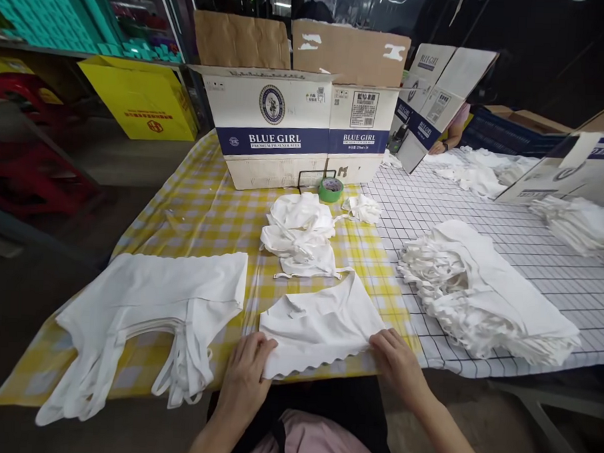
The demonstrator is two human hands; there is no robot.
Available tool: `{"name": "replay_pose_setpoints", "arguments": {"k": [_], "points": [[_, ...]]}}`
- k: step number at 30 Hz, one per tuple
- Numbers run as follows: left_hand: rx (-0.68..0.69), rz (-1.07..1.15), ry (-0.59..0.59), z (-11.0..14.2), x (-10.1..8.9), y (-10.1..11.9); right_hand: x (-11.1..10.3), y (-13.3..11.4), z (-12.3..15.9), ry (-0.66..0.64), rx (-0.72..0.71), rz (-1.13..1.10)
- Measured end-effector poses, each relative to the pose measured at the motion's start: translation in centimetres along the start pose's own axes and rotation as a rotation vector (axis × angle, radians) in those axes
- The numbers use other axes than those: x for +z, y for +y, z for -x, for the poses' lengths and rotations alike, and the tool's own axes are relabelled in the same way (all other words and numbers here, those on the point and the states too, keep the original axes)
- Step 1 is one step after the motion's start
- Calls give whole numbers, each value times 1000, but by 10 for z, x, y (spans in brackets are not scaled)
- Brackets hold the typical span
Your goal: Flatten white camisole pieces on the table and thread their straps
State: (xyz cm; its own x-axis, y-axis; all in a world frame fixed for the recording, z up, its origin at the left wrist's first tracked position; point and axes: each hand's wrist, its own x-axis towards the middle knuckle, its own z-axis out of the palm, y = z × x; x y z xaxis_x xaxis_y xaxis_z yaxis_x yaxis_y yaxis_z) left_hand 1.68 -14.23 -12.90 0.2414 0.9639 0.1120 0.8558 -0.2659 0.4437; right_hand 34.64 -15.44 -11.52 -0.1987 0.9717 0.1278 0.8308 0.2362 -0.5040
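Observation:
A white garment with a scalloped hem [320, 327] lies flat on the yellow checked tablecloth [202, 215] near the table's front edge. My left hand [248, 374] pinches its lower left corner. My right hand [396, 361] grips its lower right corner. To the left sits a stack of the same white garments [153, 307], straps hanging toward the edge. Just behind the held garment is a loose heap of white pieces [301, 236].
An open BLUE GIRL cardboard box [296, 129] stands at the back with a green tape roll [330, 189] before it. A fanned stack of white garments [484, 294] lies on the grid-patterned cloth at right. More boxes, piles and another person's arm [448, 143] lie beyond.

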Motion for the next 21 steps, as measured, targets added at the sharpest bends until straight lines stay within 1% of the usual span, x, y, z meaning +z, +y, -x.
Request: {"name": "replay_pose_setpoints", "arguments": {"k": [2, 4, 6, 8, 10, 12, 14, 15, 16, 19, 20, 21], "points": [[60, 15, -15, 1, -5, 8, -4, -3, 2, 7, 7, -35], [105, 45, -20, -6, -9, 18, -6, -9, -2, 53, 21, -90], [131, 63, -20, -22, -9, 29, -3, -18, -13, 115, 27, -131], [141, 61, -26, -44, -5, 40, 5, -29, -29, 158, 9, -142], [149, 70, -62, -66, 0, 49, 14, -39, -48, 161, -23, -114], [149, 126, -120, -82, 2, 56, 23, -46, -66, 126, -41, -60], [123, 282, -196, -92, -2, 59, 28, -49, -79, 97, -26, -34], [88, 403, -248, -94, -5, 59, 29, -51, -83, 110, -4, -44], [34, 548, -305, -95, -9, 59, 28, -52, -85, 150, 27, -69], [-192, 1027, -465, -94, -18, 57, 19, -65, -80, 356, 79, -169], [-268, 1163, -490, -94, -20, 58, 15, -72, -75, 409, 65, -189], [-329, 1280, -500, -94, -20, 58, 11, -81, -68, 424, 38, -203]]}}
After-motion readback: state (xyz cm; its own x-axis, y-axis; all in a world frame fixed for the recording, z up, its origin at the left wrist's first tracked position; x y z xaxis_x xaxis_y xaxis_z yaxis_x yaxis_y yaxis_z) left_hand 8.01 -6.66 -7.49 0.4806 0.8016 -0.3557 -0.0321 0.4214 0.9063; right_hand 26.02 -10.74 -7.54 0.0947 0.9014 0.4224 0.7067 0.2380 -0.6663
